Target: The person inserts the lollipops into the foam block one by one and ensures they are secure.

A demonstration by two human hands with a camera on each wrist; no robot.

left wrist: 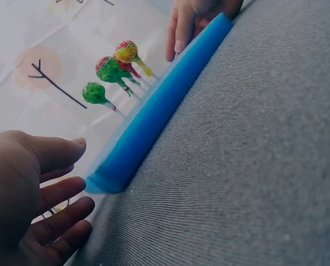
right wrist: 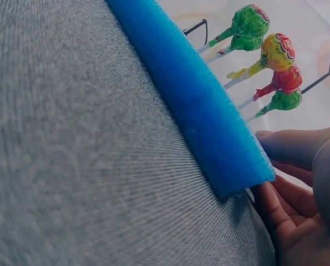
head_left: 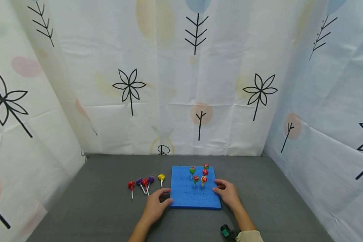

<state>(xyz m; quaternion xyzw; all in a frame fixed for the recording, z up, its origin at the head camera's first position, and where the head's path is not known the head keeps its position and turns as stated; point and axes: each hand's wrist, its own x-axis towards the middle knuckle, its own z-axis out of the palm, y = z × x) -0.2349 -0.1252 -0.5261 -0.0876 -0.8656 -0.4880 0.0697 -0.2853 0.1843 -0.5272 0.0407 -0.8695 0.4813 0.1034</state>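
Observation:
A blue foam board (head_left: pixel 181 198) with small holes lies on the table. Several wrapped lollipops (head_left: pixel 204 179) stand upright in it by their sticks, towards its far right part. Beside the board's left edge is my left hand (head_left: pixel 156 205), thumb and fingers spread and relaxed; the left wrist view shows them close to the board's corner (left wrist: pixel 112 180), holding nothing. My right hand (head_left: pixel 229 195) rests its fingertips at the right edge. In the right wrist view its thumb (right wrist: pixel 289 145) lies by the upper edge and the fingers are beside the end.
Left of the board lie several loose lollipops: a yellow one (head_left: pixel 161 177), a red one (head_left: pixel 131 185) and a red and purple cluster (head_left: pixel 145 182). A dark device with a green patch (head_left: pixel 226 232) is near the right wrist. Patterned white cloth (head_left: pixel 175 67) encloses the grey table (head_left: pixel 109 215).

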